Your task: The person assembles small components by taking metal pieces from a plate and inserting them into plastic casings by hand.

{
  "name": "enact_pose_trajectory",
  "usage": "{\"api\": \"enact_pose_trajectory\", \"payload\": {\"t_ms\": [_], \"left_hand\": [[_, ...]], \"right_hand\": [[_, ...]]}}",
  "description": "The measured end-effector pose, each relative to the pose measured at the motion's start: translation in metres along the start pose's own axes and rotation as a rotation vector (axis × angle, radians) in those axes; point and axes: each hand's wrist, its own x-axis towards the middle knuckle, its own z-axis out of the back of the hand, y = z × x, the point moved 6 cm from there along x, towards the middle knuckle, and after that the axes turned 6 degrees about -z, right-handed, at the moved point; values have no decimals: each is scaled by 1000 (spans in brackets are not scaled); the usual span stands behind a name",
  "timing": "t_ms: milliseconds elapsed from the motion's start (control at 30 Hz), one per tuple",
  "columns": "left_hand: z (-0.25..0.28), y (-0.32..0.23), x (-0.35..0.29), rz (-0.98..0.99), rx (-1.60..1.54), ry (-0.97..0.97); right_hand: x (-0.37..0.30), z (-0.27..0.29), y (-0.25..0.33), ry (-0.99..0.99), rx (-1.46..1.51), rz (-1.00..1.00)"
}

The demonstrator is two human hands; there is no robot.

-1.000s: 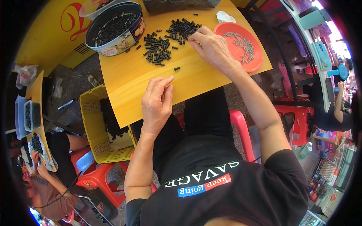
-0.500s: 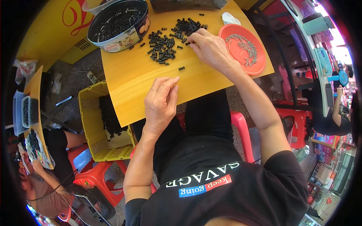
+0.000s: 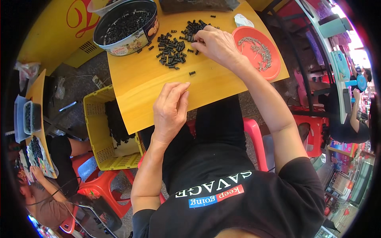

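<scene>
My right hand [image 3: 217, 45] reaches over the right side of a heap of small black plastic parts [image 3: 171, 50], its fingers bent and drawn together at the heap's edge. Whatever lies between its fingertips is hidden. One short black piece [image 3: 197, 52] rests just below those fingers. My left hand [image 3: 170, 109] hovers at the table's near edge, fingers curled with thumb and forefinger close together. Anything in that pinch is too small to make out. Beyond its fingertips a single black spool-shaped part [image 3: 192, 73] lies on the wooden table [image 3: 151, 93].
A round tin [image 3: 126, 47] full of black parts stands at the back left. To the right, a red plate [image 3: 274, 67] holds small grey metal pieces, with crumpled white tissue [image 3: 243, 22] behind it. A yellow crate [image 3: 95, 131] sits left below the table.
My right hand has shifted slightly left and away from me, into the heap. A black piece formerly at its fingertips now shows just below them. The left hand has barely moved.
</scene>
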Motion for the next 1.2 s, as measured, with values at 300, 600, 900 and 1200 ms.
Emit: {"api": "enact_pose_trajectory", "payload": {"t_ms": [300,600,900,1200], "left_hand": [[3,-2,1,38,-59,-11],[4,-17,17,269,-492,-140],[-6,-27,20,234,-539,-152],[-14,-6,12,234,-482,-148]], "right_hand": [[-5,1,0,9,140,11],[-64,15,27,374,1463,-315],[-88,15,32,347,1682,-351],[-108,5,29,318,1357,-434]]}}
